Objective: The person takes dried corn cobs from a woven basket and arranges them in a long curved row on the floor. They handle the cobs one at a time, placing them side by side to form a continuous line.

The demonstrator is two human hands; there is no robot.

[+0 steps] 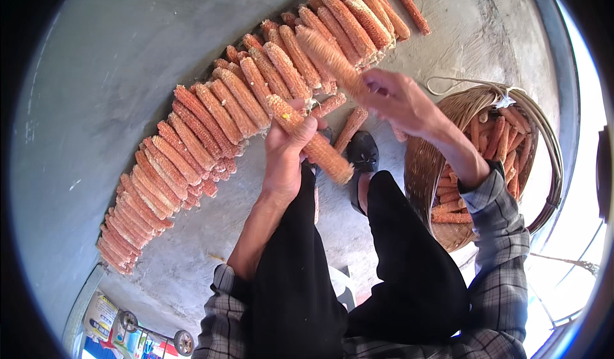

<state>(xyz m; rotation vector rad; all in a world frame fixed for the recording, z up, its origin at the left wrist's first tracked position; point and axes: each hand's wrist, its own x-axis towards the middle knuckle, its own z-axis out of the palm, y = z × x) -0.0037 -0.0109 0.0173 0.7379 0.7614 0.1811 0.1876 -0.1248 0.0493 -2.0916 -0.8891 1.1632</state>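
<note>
My left hand (287, 150) grips a bare corn cob (326, 157) that slants down to the right, with a few yellow bits near its upper end. Up and to the right of it, my right hand (400, 100) holds another corn cob (331, 56), blurred, its far end pointing up-left over the stack. Behind both hands a long stack of corn cobs (230, 104) lies side by side in layers along the wall. Loose cobs lie on the floor near my shoes, one of them a reddish cob (351, 127).
A wicker basket (422, 181) holding many cobs stands at my right, its handle raised. One cob (407, 5) lies apart beyond the stack's upper end. My black shoe (363, 151) rests on the concrete floor. A wheeled cart (156, 332) and printed bags are at the lower left.
</note>
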